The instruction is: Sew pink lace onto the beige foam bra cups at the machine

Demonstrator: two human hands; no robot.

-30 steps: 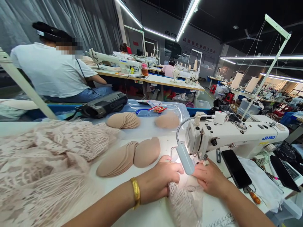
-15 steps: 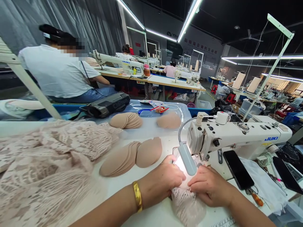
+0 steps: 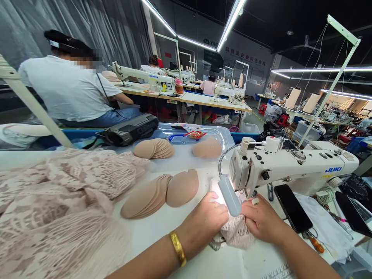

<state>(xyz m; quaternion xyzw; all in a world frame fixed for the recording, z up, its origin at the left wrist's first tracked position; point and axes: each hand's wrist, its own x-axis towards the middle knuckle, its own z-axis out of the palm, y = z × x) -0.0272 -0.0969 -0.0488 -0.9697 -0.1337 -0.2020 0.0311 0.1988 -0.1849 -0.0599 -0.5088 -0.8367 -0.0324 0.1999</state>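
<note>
A piece of pale pink lace fabric (image 3: 237, 231) lies beneath the needle area of a white sewing machine (image 3: 293, 164). My left hand (image 3: 207, 217), with a gold bracelet at its wrist, has its fingers closed on the left side of the fabric. On the right side, my right hand (image 3: 260, 217) presses and grips the fabric near the presser foot. A lit grey lamp (image 3: 229, 195) hangs between the hands and hides some fingertips and the needle.
Lace fabric (image 3: 58, 193) is heaped at the left. Beige pads (image 3: 147, 195) lie in stacks beyond my left arm. At the right are a black phone (image 3: 293, 208) and white cloth (image 3: 325, 224). A person (image 3: 69, 85) in a white shirt sits at the back left.
Both hands have shifted slightly right and away from me, my right hand nearer the machine. The lace fabric has moved up and in toward the needle, and less of it hangs toward me.
</note>
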